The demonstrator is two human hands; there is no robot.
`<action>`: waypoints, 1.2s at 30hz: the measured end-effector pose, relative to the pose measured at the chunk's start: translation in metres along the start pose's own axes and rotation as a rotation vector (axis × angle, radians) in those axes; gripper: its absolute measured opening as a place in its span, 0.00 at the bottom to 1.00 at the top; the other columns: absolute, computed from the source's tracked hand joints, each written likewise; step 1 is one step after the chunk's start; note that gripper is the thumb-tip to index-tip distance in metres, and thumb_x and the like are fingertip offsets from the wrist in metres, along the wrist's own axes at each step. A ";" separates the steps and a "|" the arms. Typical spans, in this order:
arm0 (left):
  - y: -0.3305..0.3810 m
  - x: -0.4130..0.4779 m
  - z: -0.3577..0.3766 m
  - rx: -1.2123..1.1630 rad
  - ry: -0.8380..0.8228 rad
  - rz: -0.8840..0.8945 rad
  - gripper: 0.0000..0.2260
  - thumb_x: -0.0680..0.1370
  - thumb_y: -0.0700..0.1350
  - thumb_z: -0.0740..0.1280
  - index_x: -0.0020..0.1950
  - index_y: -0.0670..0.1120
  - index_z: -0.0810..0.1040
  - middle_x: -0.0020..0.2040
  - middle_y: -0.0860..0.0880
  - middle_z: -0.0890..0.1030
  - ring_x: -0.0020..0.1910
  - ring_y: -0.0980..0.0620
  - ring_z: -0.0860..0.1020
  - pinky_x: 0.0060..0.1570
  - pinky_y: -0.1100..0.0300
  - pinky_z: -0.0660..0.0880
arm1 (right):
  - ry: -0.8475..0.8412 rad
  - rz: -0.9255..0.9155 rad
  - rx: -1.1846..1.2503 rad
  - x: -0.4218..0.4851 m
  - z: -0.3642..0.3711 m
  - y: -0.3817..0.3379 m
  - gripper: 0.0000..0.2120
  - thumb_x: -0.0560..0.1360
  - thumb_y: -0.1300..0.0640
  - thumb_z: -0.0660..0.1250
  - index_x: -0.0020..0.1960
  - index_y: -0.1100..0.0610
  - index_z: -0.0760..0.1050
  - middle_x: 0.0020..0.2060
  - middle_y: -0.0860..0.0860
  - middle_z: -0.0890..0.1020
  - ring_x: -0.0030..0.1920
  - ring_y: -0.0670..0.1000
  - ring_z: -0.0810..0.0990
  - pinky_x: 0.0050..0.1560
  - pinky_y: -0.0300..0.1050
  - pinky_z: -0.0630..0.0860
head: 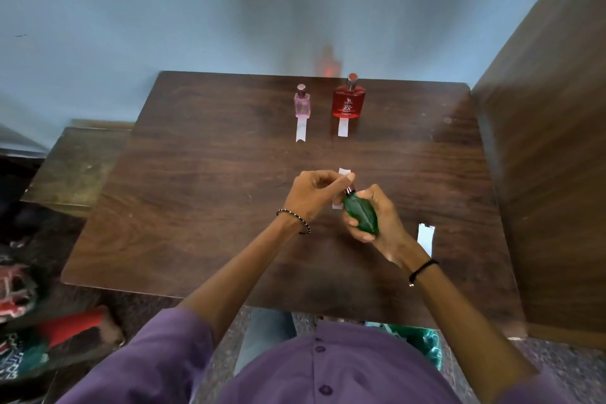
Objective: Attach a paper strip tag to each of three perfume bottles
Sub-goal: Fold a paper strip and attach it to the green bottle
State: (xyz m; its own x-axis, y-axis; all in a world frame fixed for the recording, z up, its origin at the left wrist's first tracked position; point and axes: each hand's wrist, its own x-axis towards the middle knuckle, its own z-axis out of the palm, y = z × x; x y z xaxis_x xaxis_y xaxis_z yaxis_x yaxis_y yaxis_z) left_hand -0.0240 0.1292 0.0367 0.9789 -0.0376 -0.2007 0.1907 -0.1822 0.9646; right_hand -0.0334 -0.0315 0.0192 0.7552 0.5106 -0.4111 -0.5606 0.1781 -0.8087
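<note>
Just below the middle of the frame, the right hand [377, 223] is wrapping around a dark green glass perfume bottle [360, 215], tilting it so its small metallic neck is pointing up and left. The left hand [311, 192] is pinching a white paper strip [341, 187] between fingertips right at that neck. Toward the top centre, a pink bottle [302, 105] and a red bottle [348, 102] are standing upright on the wooden table [196, 174], each with a white tag trailing below it. A spare strip [425, 238] is lying at right.
</note>
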 end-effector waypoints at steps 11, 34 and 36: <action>0.007 0.007 0.020 0.117 0.152 0.049 0.13 0.78 0.53 0.71 0.41 0.45 0.88 0.30 0.56 0.83 0.31 0.63 0.80 0.44 0.62 0.81 | 0.379 -0.166 -0.320 0.000 0.014 0.000 0.13 0.84 0.56 0.53 0.47 0.61 0.72 0.32 0.54 0.71 0.26 0.46 0.67 0.24 0.38 0.64; 0.010 0.020 0.029 0.104 0.287 -0.015 0.15 0.78 0.55 0.70 0.42 0.46 0.88 0.36 0.53 0.86 0.39 0.63 0.83 0.43 0.72 0.76 | 0.609 -0.514 -1.059 0.005 0.001 0.011 0.20 0.79 0.48 0.68 0.67 0.54 0.70 0.53 0.50 0.81 0.46 0.43 0.78 0.44 0.41 0.78; 0.007 0.022 0.025 0.067 0.233 -0.025 0.15 0.78 0.56 0.69 0.40 0.48 0.88 0.33 0.53 0.85 0.38 0.61 0.83 0.47 0.65 0.79 | 0.562 -0.443 -0.900 0.002 0.000 0.004 0.19 0.79 0.46 0.68 0.66 0.51 0.71 0.51 0.46 0.80 0.45 0.40 0.78 0.45 0.35 0.77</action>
State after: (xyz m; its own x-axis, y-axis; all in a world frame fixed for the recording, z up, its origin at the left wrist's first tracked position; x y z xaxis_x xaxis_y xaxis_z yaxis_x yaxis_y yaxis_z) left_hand -0.0030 0.1027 0.0346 0.9658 0.1944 -0.1718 0.2174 -0.2451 0.9448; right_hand -0.0340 -0.0302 0.0153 0.9972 0.0652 0.0379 0.0669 -0.5327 -0.8437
